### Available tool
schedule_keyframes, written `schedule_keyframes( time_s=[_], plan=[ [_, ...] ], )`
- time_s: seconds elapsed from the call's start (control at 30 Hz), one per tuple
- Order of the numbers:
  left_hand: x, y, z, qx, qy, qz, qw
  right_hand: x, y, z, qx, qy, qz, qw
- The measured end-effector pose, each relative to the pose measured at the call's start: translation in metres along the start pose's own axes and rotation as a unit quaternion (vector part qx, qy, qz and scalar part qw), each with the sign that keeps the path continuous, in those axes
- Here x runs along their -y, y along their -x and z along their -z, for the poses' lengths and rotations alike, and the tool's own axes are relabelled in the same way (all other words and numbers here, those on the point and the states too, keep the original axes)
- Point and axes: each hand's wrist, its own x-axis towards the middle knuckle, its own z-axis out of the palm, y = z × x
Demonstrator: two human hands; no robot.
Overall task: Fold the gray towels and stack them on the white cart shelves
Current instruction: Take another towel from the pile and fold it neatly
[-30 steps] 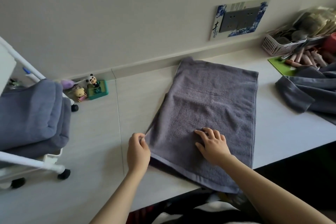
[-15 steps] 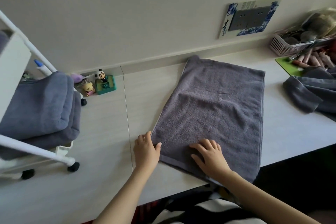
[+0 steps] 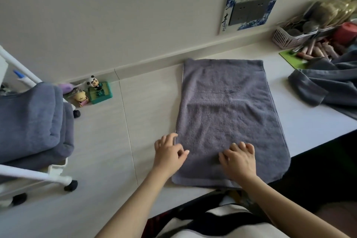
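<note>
Only the head view: a gray towel (image 3: 228,121) lies flat on the white desk (image 3: 146,114), long axis running from the wall toward the person, its near end at the desk's front edge and its near right corner drooping just over it. It looks already halved lengthwise, judging by the doubled hem. Soft, light terry, limp, no stiffness; it will sag if lifted by one point, so best pinched at both near corners or along the near hem and carried over to the far end. Left hand (image 3: 169,153) sits at the towel's left edge near the front, fingers loosely curved, thumb tip lying on the cloth, holding nothing as far as can be seen. Right hand (image 3: 239,160) rests palm-down on the towel close to the near hem, fingers spread and slightly bent, pressing not gripping. Both forearms reach in from the bottom of the frame, wrists low. Folded gray towels (image 3: 32,121) are stacked on the white cart (image 3: 38,175) at far left. More unfolded gray towels (image 3: 328,87) are heaped at right, well apart from the flat one. Small panda figurine (image 3: 95,83) by the wall.
</note>
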Motion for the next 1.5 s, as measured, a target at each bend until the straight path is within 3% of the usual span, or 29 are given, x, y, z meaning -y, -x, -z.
schedule_keyframes(
  time_s=[0.07,0.17,0.33,0.47,0.57,0.83,0.93,1.0,1.13,1.27,1.4,1.5],
  plan=[
    [-0.01,-0.007,-0.004,0.006,-0.002,-0.051,0.999,0.006,-0.009,0.004,0.016,0.006,-0.01,1.0],
    [-0.019,-0.011,-0.015,0.043,-0.024,-0.09,0.995,0.009,-0.015,-0.006,0.037,-0.022,0.049,0.998],
    [-0.031,-0.033,-0.012,0.017,-0.073,-0.06,0.995,-0.009,-0.016,-0.013,0.033,-0.025,0.062,0.997],
    [-0.04,-0.064,-0.012,-0.004,-0.07,-0.048,0.996,-0.013,-0.052,-0.007,-0.017,-0.028,0.078,0.996],
    [-0.047,-0.086,-0.018,-0.02,-0.037,-0.051,0.998,-0.02,-0.081,-0.01,-0.011,-0.07,0.099,0.993],
    [-0.042,-0.148,-0.014,-0.084,0.04,0.06,0.994,-0.033,-0.151,-0.014,0.009,-0.095,0.123,0.988],
    [-0.038,-0.181,-0.013,-0.064,0.05,0.12,0.989,-0.03,-0.183,-0.023,0.01,-0.1,0.131,0.986],
    [-0.038,-0.2,-0.012,-0.029,0.083,0.158,0.983,-0.029,-0.2,-0.031,0.051,-0.082,0.126,0.987],
    [-0.036,-0.235,-0.015,-0.009,0.167,0.239,0.957,-0.032,-0.224,-0.047,0.11,-0.067,0.104,0.986],
    [-0.031,-0.268,-0.013,0.0,0.224,0.316,0.922,-0.039,-0.242,-0.05,0.059,-0.09,0.082,0.991],
    [-0.022,-0.316,-0.009,0.01,0.244,0.331,0.912,-0.073,-0.289,-0.052,0.049,-0.086,-0.043,0.994],
    [-0.021,-0.344,-0.007,-0.007,0.325,0.347,0.88,-0.103,-0.317,-0.05,0.079,-0.055,-0.121,0.988]
  ],
)
